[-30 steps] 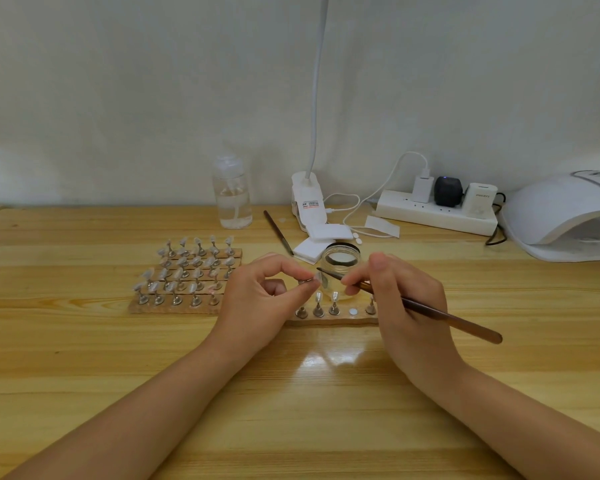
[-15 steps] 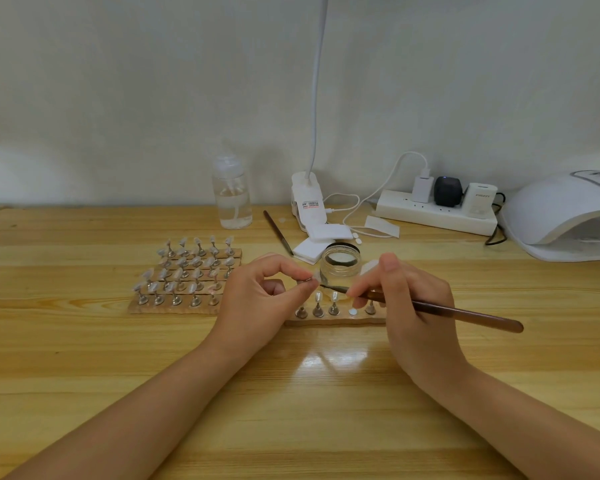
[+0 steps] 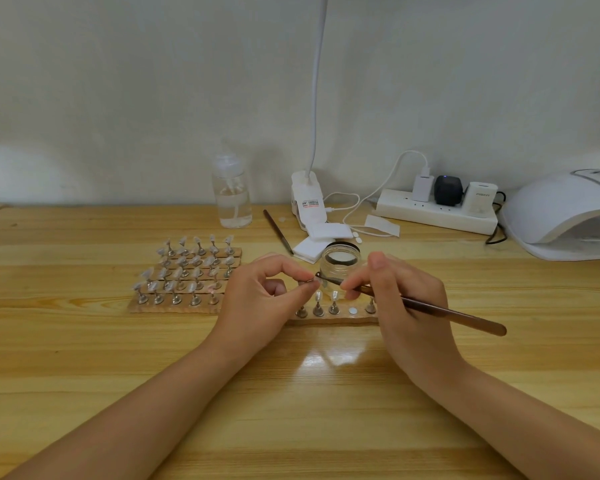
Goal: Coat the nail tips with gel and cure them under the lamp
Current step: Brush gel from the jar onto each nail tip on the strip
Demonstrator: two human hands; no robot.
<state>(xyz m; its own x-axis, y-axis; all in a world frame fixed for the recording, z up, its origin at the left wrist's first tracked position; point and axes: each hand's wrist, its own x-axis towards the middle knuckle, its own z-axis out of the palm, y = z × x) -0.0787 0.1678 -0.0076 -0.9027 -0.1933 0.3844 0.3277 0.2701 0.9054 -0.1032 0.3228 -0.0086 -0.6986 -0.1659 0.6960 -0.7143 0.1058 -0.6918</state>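
Nail tip (image 3: 313, 279) at frame centre, pinched in my left hand (image 3: 260, 306), mostly hidden by fingertips. My right hand (image 3: 400, 303) grips brush (image 3: 430, 308), bristles touching it. Lamp (image 3: 568, 216) cut off right.

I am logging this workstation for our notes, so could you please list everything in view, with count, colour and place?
table: one, light wood, under everything
large board of nail tips: one, cork with pale tips on metal stands, left of the hands
small strip of stands: one, cork, between the hands
gel jar: one, clear glass, open, behind the strip
spare brush: one, dark, lying behind the jar
white pads: a small stack, by the clamp
bottle: one, clear, far left of centre
clamp light: one, white, at the wall
power strip: one, white, with three plugs
curing lamp: one, white, far right
left hand: pinches a nail tip stand
right hand: grips the brush
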